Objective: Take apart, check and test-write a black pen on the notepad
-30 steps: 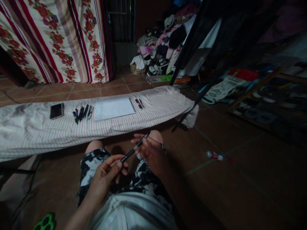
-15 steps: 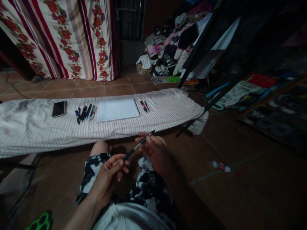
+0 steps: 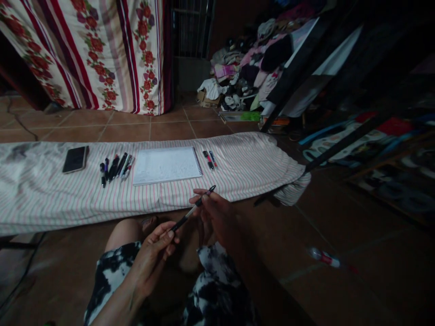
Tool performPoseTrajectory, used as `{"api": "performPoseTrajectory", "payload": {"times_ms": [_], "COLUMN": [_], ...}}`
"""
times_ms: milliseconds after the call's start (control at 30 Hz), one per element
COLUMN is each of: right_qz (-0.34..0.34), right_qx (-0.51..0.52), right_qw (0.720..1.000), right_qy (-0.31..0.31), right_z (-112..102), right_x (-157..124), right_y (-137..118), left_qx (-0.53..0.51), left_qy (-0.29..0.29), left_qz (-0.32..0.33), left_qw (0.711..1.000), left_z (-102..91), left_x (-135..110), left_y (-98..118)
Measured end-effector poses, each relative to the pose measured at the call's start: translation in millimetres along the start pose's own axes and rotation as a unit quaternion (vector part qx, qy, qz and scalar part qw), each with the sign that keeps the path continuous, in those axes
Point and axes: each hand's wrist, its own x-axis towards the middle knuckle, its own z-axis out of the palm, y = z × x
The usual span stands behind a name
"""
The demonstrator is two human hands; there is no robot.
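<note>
In the head view, a slim dark pen (image 3: 189, 214) is held low at the centre of the frame, in front of the near edge of a striped cloth-covered surface (image 3: 251, 165). Its long axis is slanted, one end being pointed to the lower left and the other to the upper right; which end is the writing tip cannot be told for certain. The lower-left end is pinched between the thumb and fingers of the left hand (image 3: 154, 246), and the part near the upper-right end is gripped narrowly by the right hand (image 3: 217, 216). On the surface, at centre left of the frame, a spiral notebook (image 3: 166, 165) is laid open, its coil turned to the right. A cluster of pens (image 3: 121, 165) is seen just left of it, and a phone (image 3: 75, 159) farther left. Beside the coil, a red-and-black pen (image 3: 208, 160) is laid, slanted towards the lower right.
</note>
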Motion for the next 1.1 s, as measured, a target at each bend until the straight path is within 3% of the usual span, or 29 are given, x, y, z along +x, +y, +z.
{"api": "performPoseTrajectory", "payload": {"times_ms": [267,633,833,1100], "right_qz": [0.021,0.068,0.076,0.072], "right_qx": [-0.054,-0.103,-0.093,-0.111], "right_qw": [0.997,0.980,0.978,0.970], "right_qy": [-0.044,-0.158,-0.173,-0.206], "right_z": [2,7,9,1], "right_x": [39,87,98,97], "right_y": [20,44,48,64], "left_qx": [0.053,0.108,0.159,0.233], "left_qy": [0.009,-0.038,-0.048,-0.052], "left_qz": [-0.012,0.016,0.048,0.076], "left_qw": [0.998,0.993,0.985,0.968], "left_z": [-2.3,-1.4,3.0,-2.1], "left_x": [28,73,92,97], "left_y": [0,2,3,-2]}}
